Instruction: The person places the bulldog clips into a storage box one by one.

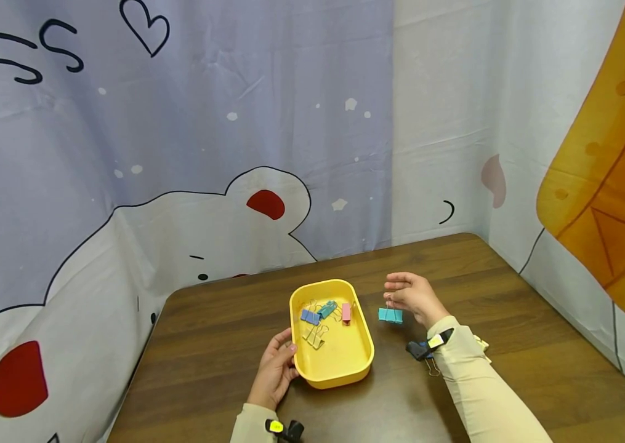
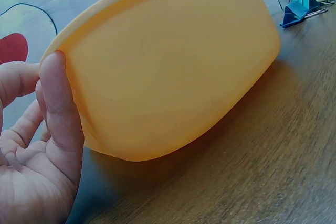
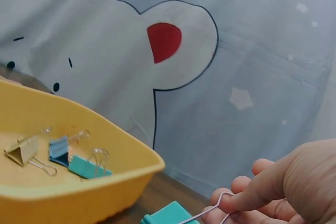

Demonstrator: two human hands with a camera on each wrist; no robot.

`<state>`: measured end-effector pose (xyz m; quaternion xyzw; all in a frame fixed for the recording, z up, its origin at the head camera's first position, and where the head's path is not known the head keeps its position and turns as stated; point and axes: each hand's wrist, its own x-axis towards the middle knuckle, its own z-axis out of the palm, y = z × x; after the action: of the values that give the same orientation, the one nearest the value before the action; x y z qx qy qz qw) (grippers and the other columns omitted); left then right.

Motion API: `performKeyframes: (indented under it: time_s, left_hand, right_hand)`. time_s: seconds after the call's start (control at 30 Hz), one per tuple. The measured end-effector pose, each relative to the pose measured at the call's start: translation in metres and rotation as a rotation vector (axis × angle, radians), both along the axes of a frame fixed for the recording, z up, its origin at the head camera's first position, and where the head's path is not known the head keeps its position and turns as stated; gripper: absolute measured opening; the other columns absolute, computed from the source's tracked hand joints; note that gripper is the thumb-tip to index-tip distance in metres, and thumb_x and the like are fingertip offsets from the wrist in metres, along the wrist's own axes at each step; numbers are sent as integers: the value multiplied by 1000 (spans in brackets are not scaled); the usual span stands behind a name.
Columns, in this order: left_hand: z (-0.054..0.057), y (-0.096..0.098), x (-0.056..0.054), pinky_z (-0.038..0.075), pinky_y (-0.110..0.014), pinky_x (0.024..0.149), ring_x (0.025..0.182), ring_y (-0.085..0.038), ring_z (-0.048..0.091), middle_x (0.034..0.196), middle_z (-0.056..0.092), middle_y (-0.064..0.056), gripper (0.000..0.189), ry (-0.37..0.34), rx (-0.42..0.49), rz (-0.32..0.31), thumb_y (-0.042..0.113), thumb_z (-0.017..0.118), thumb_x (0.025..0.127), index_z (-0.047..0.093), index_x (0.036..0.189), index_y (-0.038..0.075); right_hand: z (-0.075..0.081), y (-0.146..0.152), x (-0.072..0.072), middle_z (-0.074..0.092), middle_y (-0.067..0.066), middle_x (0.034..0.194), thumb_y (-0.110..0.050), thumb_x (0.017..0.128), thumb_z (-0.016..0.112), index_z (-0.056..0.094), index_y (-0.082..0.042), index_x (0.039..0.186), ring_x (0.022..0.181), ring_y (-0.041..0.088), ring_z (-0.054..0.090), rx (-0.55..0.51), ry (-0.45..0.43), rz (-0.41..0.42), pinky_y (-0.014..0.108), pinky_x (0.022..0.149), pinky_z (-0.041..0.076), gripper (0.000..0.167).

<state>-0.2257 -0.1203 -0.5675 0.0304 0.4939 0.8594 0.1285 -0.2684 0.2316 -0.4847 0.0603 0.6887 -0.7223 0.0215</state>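
The right hand [image 1: 416,300] pinches a turquoise binder clip [image 1: 390,316] by its wire handle, just beside a smooth, round-cornered yellow tray [image 1: 340,362], whose rim the left hand [image 1: 271,373] grips. A blue clip [image 1: 310,317], teal clip [image 1: 326,309], pink clip [image 1: 346,314] and cream clip [image 1: 313,338] lie inside. Below is a wood-grain table [image 1: 218,344]; behind, creased fabric [image 1: 301,80] bears black letters "SS" [image 1: 7,55].

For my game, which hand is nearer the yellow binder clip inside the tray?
Left. The left hand holds the tray near the yellow binder clip; the right hand is farther, beyond the tray's right side.

One tray [image 1: 345,360] — four clips [image 1: 310,317] inside, two hands [image 1: 272,375]
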Motion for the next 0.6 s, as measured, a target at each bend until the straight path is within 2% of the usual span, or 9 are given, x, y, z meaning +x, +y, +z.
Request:
performKeyframes:
  time_s: [0.23, 0.43, 0.6]
  left_hand:
    - [1, 0, 0, 56, -21, 53, 69, -9, 64, 106, 66, -6, 47, 28, -3, -9, -2, 49, 103, 30, 146, -4]
    - [2, 1, 0, 56, -22, 51, 67, -11, 63, 104, 65, -8, 48, -15, 2, 15, -2, 50, 102, 32, 146, -2]
    - [2, 1, 0, 55, -22, 50, 65, -11, 62, 103, 64, -8, 45, -16, 6, 18, -3, 50, 102, 34, 144, -2]
  right_hand:
    - [6, -20, -8, 62, 16, 112, 14, 94, 55, 51, 9, 133, 90, 26, 70, -7, 16, 29, 36, 76, 62, 40]
    - [13, -39, -11, 63, 18, 110, 17, 90, 57, 54, 9, 129, 91, 32, 68, 10, 48, 43, 37, 75, 62, 40]
    - [18, -48, -11, 63, 17, 106, 19, 88, 59, 56, 8, 126, 86, 28, 67, 29, 52, 38, 35, 70, 61, 39]
